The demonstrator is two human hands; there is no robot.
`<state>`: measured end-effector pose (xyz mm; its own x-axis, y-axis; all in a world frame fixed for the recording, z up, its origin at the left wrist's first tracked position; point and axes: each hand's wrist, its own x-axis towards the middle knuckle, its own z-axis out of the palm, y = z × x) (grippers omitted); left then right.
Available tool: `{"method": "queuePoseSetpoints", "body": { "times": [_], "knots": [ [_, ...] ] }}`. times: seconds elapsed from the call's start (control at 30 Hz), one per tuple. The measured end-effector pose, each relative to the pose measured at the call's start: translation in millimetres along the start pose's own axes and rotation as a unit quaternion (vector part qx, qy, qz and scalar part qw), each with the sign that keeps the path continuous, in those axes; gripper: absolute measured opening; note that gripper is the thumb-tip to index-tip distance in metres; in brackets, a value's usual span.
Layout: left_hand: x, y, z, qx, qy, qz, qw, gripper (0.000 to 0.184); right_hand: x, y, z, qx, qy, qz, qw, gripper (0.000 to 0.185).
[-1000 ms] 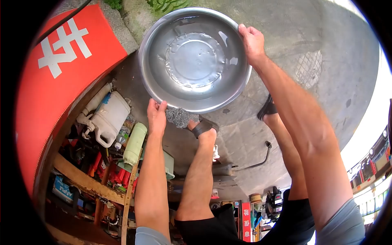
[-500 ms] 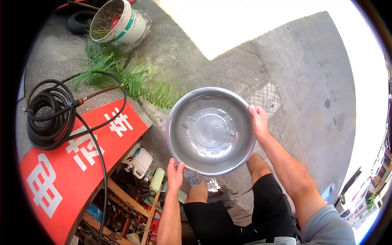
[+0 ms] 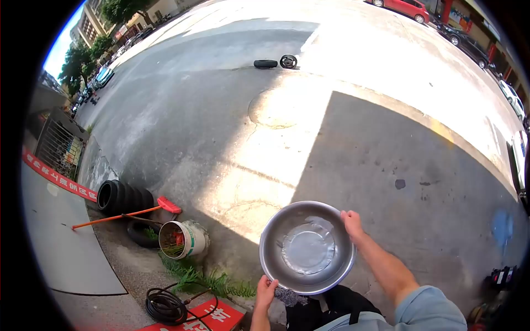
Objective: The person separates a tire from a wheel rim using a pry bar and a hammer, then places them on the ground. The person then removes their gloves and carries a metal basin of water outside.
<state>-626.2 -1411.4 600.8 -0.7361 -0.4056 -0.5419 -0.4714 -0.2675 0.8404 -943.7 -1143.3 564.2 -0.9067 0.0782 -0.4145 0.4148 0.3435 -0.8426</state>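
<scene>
Both hands carry a wide, round stainless steel basin (image 3: 270, 248) in front of my body. My left hand (image 3: 265, 292) grips its rim at the lower left, thumb on the edge. On the upper right of the rim, my right hand (image 3: 352, 223) is closed the same way. Inside, the basin's bottom shows a shiny ring with bright reflections, perhaps a little water. Fingers under the rim are hidden on both sides.
At lower left are a coiled black hose (image 3: 165, 306), a red sign (image 3: 226, 315), fern leaves (image 3: 193, 277) and a white bucket (image 3: 194, 238). Behind them stand stacked tyres (image 3: 124, 197) and an orange-handled broom (image 3: 168, 205). Two wheels (image 3: 265, 64) lie farther out on the sunlit pavement.
My view has lifted from the ground by my legs to the open pavement and parked cars. The basin stays held in both hands and now appears lower in the picture.
</scene>
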Motion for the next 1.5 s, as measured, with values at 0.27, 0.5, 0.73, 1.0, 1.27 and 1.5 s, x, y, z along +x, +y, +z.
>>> {"method": "queuePoseSetpoints", "body": {
  "times": [0.27, 0.5, 0.73, 1.0, 1.27, 1.5],
  "knots": [
    [174, 145, 56, 0.064, -0.158, 0.067, 0.983, 0.015, 120, -84, -55, 0.098, 0.097, 0.018, 0.99, 0.03],
    [330, 252, 124, 0.118, -0.232, 0.081, 0.962, 0.019, 249, -136, -73, 0.121, 0.161, 0.011, 0.98, 0.03],
    [512, 322, 211, 0.131, -0.268, 0.055, 0.953, 0.019, 416, -170, -65, 0.125, 0.217, 0.031, 0.968, 0.032],
    [716, 418, 322, 0.157, -0.284, 0.049, 0.945, 0.021, 634, -247, -62, 0.161, 0.232, 0.028, 0.959, 0.031],
    [945, 531, 430, 0.13, -0.297, 0.056, 0.944, 0.019, 868, -352, -61, 0.203, 0.246, 0.038, 0.947, 0.032],
    [1144, 653, 518, 0.248, -0.287, 0.079, 0.922, 0.016, 1062, -458, -47, 0.227, 0.233, 0.062, 0.943, 0.031]
  ]
}}
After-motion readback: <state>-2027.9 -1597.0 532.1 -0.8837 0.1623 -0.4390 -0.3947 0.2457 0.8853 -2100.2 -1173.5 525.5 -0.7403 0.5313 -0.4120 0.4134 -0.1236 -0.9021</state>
